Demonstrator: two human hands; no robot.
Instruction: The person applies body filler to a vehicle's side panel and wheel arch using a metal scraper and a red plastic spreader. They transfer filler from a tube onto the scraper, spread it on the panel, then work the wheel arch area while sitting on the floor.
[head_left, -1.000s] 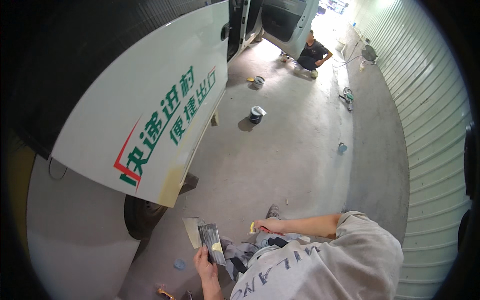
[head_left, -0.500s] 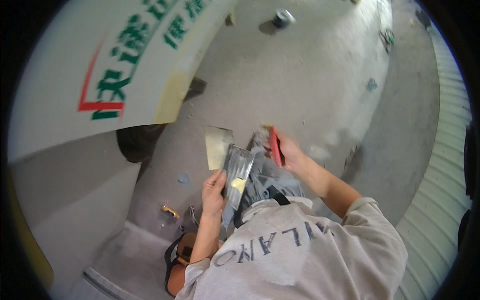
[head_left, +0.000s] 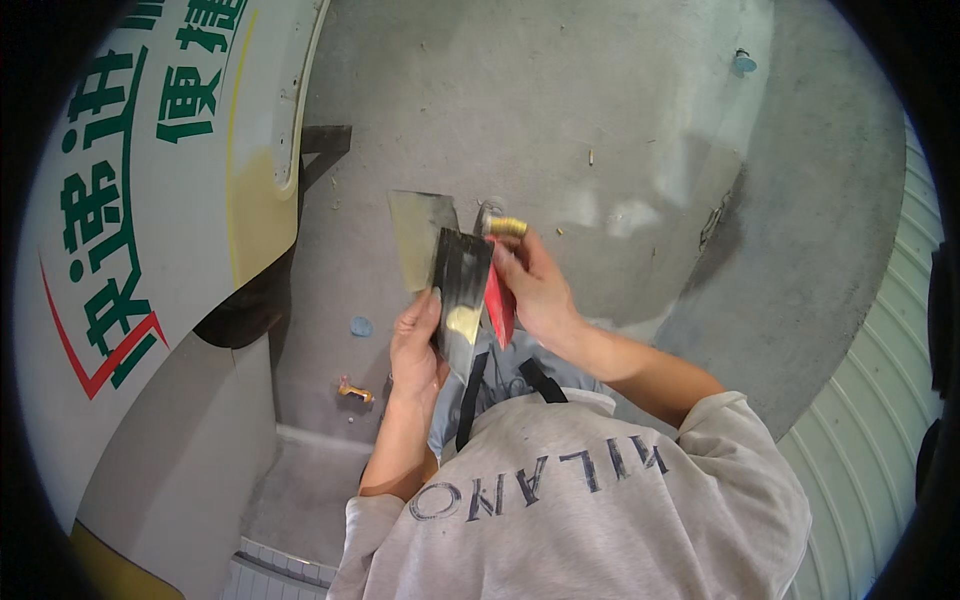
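In my left hand [head_left: 413, 340] are two flat metal filler spreaders, gripped along their sides. A dark, scuffed spreader [head_left: 465, 265] lies in front, with a dab of pale yellow paste [head_left: 462, 322] on its lower part. Behind it, a spreader smeared with dried beige filler [head_left: 415, 232] sticks out at the upper left. My right hand [head_left: 540, 290] is closed around a flattened red tube [head_left: 498, 305], beside the dark spreader's right edge. A yellow ridged piece, like a cap [head_left: 508, 227], shows at the right fingertips; whether it joins the tube I cannot tell.
At the left stands a white vehicle panel [head_left: 190, 190] with green lettering and a yellowish filled patch at its edge. A blue lump [head_left: 361, 326] and a small orange-yellow object [head_left: 354, 392] lie on the concrete floor [head_left: 480, 120]. Ribbed pale sheeting [head_left: 860, 430] runs along the right.
My right hand has moved left with the red tube, up to the spreaders. My left hand has shifted slightly left and up. The view has turned, so the panel appears farther left.
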